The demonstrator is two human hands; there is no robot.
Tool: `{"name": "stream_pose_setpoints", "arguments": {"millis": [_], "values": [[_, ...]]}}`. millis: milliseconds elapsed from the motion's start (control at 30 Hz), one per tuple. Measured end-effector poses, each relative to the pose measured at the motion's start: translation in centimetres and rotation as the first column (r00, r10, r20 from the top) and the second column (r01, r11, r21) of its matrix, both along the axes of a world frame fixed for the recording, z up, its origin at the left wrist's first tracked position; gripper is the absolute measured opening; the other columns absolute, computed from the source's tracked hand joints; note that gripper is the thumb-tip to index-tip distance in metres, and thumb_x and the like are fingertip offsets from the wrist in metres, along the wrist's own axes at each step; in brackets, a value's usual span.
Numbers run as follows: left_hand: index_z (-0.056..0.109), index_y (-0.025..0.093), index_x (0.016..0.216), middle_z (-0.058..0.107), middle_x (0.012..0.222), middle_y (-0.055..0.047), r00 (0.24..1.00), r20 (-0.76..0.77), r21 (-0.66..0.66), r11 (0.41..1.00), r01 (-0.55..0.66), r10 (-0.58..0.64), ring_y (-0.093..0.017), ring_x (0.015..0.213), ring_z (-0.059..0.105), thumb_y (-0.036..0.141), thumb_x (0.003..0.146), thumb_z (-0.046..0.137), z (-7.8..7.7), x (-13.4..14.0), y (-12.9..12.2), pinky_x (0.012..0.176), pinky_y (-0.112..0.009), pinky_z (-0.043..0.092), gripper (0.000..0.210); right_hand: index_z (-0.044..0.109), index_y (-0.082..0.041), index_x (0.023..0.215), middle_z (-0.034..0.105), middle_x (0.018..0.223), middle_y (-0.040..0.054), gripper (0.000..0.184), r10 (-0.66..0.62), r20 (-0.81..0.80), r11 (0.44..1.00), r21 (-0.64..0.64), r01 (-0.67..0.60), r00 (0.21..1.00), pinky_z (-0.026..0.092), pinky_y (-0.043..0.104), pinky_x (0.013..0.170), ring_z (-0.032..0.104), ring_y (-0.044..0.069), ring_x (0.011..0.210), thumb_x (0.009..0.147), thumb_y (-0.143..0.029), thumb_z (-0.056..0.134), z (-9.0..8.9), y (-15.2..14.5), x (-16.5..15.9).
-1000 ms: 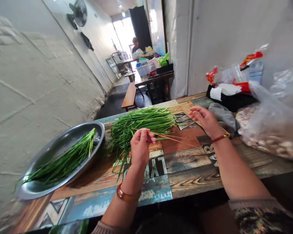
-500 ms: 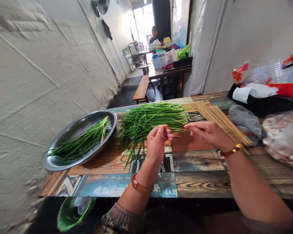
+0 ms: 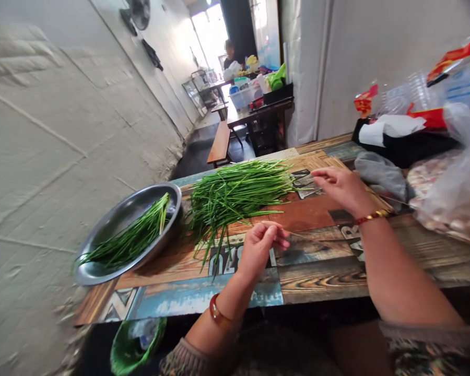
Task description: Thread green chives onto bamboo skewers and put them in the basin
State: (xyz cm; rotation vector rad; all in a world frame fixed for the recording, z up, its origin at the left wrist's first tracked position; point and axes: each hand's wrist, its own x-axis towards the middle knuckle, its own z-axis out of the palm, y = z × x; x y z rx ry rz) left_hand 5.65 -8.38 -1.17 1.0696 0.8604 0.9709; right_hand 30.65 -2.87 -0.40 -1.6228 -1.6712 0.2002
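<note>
My left hand (image 3: 261, 244) is closed in a pinch on a thin bamboo skewer (image 3: 300, 236) that points right, low over the table. A loose pile of green garlic chives (image 3: 238, 188) lies beyond it, pale ends to the right. My right hand (image 3: 339, 188) is closed, thumb against fingers, beside those pale ends; whatever it pinches is too small to make out. Partly hidden behind it, a bundle of bamboo skewers (image 3: 331, 162) lies on the table. More chives (image 3: 141, 234), gathered together, rest in an oval metal basin (image 3: 179, 201) on the left.
The patchwork wood table (image 3: 313, 284) has a clear plastic bag of pale pieces (image 3: 450, 203) and a black tray with packaging (image 3: 409, 151) at right. A green bin (image 3: 119, 352) stands below the left edge. A bench (image 3: 219, 143) and a person (image 3: 230, 55) are farther back.
My hands have moved apart: the left came nearer the table's front with the skewer, the right went away toward the skewer bundle. The view has shifted slightly.
</note>
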Motion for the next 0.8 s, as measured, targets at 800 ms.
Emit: {"name": "stream_pose_setpoints", "arguments": {"millis": [800], "values": [[0.069, 0.024, 0.096, 0.065, 0.114, -0.007, 0.097, -0.694, 0.570, 0.462, 0.679, 0.713, -0.028, 0.113, 0.050, 0.017, 0.085, 0.056, -1.2, -9.4, 7.0, 0.092, -0.043, 0.037, 0.018, 0.065, -0.016, 0.111, 0.067, 0.072, 0.0006, 0.033, 0.427, -0.222, 0.887, -0.084, -0.454, 0.877, 0.044, 0.024, 0.062, 0.059, 0.012, 0.059, 0.092, -0.025, 0.039, -2.8, -0.4, -7.8]]}}
